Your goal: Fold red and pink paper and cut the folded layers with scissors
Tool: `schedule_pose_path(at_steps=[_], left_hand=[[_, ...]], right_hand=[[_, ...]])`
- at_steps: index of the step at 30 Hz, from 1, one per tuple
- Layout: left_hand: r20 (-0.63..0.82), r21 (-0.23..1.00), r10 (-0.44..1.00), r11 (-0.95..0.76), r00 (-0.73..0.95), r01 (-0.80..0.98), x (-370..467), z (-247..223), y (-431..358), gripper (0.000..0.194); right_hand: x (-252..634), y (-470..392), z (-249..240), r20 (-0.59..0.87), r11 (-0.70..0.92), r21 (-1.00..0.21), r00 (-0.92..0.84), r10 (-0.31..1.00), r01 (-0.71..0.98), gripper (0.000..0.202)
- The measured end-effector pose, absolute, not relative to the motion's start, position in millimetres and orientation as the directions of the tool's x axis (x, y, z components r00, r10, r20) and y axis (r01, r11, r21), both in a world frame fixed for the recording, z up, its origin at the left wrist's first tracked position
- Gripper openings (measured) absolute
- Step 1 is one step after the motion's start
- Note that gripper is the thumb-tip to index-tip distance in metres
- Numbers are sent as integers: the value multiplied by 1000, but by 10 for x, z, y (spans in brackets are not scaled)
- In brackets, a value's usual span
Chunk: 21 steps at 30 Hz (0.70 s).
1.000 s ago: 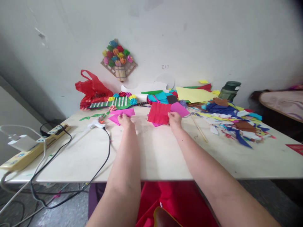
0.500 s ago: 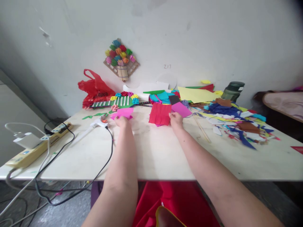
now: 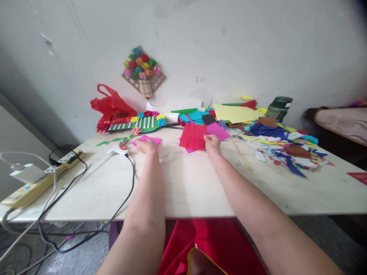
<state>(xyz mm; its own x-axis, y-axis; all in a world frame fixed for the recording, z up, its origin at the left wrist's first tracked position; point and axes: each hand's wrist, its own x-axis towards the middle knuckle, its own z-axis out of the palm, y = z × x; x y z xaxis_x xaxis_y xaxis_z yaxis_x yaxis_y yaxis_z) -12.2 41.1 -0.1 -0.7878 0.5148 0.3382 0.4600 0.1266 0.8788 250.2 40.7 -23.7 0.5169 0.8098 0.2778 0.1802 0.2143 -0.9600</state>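
Note:
On the left, a square of magenta paper (image 3: 154, 140) lies on the table. My left hand (image 3: 146, 146) rests over its near edge, fingers stretched out across it; their tips partly blend with the paper. A red square of crepe-like paper (image 3: 192, 136) is pinched at its right edge by my right hand (image 3: 212, 145). Magenta corners peek out from beneath the red square. Behind my right hand lies another magenta sheet (image 3: 218, 131), with a small black piece (image 3: 208, 119) beyond it.
A white glue gun (image 3: 118, 149) with a black cord lies left of my left hand, near a power strip (image 3: 43, 179). Behind are a green board with paper flowers (image 3: 143, 123) and a red bag (image 3: 113, 107). Paper scraps (image 3: 286, 149), a wooden stick (image 3: 242, 154) and a bottle (image 3: 278, 109) occupy the right.
The magenta paper under my left hand now lies flatter on the table, and that hand's fingers have stretched out. More magenta shows below the red paper. The view has shifted slightly.

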Motion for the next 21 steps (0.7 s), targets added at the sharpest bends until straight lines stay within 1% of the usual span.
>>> schedule_pose_path(at_steps=[1,2,3,5,6,8,10,11,13,15,16,18,20,21], left_hand=[[271,894,479,197,-835,403,-79,34,382,58],[268,892,461,212,-846,399,-31,71,349,59],[277,888,450,216,-849,405,18,106,316,57],[348,850,446,220,-825,478,112,169,253,49],[390,826,459,209,-798,524,156,195,226,46],[411,799,493,210,-767,563,238,235,188,40],[381,782,576,218,-724,584,326,258,168,36],[342,775,636,226,-692,591,377,262,162,32],[291,752,760,194,-582,630,498,258,152,29],[264,705,852,149,-451,693,641,239,136,25],[274,673,886,100,-373,733,716,226,125,24],[311,615,918,2,-245,789,858,192,103,24],[367,534,923,-110,-113,838,971,149,91,24],[369,492,928,-156,-43,857,1012,124,92,26]], right_hand=[[2511,417,-240,276,225,-961,524,806,160,14],[2520,426,-241,273,236,-962,531,802,138,13],[2527,434,-240,266,245,-963,538,800,111,13],[2537,439,-227,236,251,-967,550,801,50,12],[2539,434,-215,215,248,-969,553,805,16,12],[2538,410,-184,168,237,-970,551,818,-57,11],[2531,377,-148,121,224,-966,544,830,-127,10],[2527,361,-131,98,215,-964,541,835,-157,9],[2518,335,-98,61,198,-960,539,840,-200,7],[2511,319,-67,37,187,-957,543,839,-223,6],[2507,312,-53,27,182,-955,545,838,-233,7],[2500,299,-27,13,182,-950,548,837,-255,7],[2494,289,-10,3,188,-940,545,838,-283,6],[2491,287,-5,2,193,-935,543,840,-296,7]])
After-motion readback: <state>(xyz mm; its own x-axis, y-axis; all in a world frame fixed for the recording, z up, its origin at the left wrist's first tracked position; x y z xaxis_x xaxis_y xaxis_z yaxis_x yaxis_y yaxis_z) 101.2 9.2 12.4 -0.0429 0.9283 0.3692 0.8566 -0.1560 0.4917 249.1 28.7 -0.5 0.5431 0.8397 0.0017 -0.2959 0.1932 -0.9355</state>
